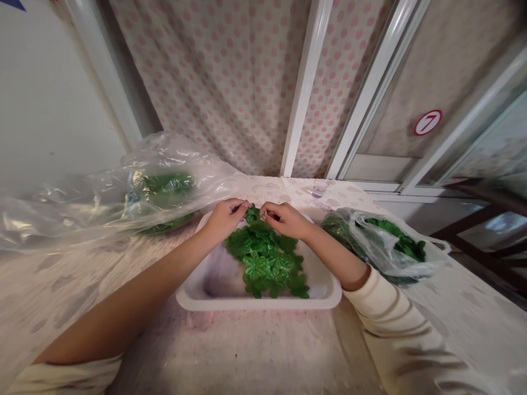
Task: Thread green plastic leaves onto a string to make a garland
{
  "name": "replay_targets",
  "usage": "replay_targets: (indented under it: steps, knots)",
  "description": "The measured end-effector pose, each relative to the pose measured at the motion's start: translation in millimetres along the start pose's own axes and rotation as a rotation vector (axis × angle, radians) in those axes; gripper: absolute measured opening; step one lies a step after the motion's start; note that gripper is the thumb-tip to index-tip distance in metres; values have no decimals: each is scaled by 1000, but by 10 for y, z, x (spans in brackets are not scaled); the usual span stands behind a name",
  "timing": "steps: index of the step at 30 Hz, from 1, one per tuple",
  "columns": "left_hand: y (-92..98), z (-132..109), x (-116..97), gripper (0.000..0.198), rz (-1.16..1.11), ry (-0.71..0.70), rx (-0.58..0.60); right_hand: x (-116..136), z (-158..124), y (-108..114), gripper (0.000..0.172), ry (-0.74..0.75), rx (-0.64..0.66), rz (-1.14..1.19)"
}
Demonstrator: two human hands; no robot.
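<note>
Head view: left hand and right hand, grips pinched on green leaf.

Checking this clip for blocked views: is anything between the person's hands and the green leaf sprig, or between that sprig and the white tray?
Nothing visible stands in the way. The left hand and right hand reach the green leaf sprig directly. Below it lie only the leaf pile and white tray.

Head-worn view, facing forward and down
</note>
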State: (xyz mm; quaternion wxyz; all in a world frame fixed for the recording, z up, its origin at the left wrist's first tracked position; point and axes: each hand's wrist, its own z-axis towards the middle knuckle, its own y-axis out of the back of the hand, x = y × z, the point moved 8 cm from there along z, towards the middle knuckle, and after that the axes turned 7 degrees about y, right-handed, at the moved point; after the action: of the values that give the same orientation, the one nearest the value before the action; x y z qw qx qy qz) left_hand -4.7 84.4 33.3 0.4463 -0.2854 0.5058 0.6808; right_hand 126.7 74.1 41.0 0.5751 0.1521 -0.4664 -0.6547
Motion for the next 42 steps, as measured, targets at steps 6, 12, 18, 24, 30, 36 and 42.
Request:
replay_targets:
  steps: [6, 12, 18, 24, 30, 36, 42]
  knots:
    - [75, -18, -36, 27, -21, -22, -78, 13, 0, -4, 12, 10, 8, 4]
    - [126, -9, -8, 28, -88, -31, -149, 20, 2, -13, 11, 13, 20, -2]
    - [153, -6, 12, 29, -85, -40, -168, 31, 1, -17, 11, 17, 31, -2]
    - [176, 8, 53, 35, -156, -39, -181, 31, 8, -16, 11, 11, 34, -10]
    - [188, 8, 16, 32, -149, -44, -180, 37, -3, -29, 11, 35, 40, -17]
    - [87, 7, -17, 50, -161, -56, -70, 43, -15, 30, 17, 8, -14, -10]
    - [-64, -43, -75, 59, -159, -75, 82, 2, -21, 102, 50, -9, -109, -40]
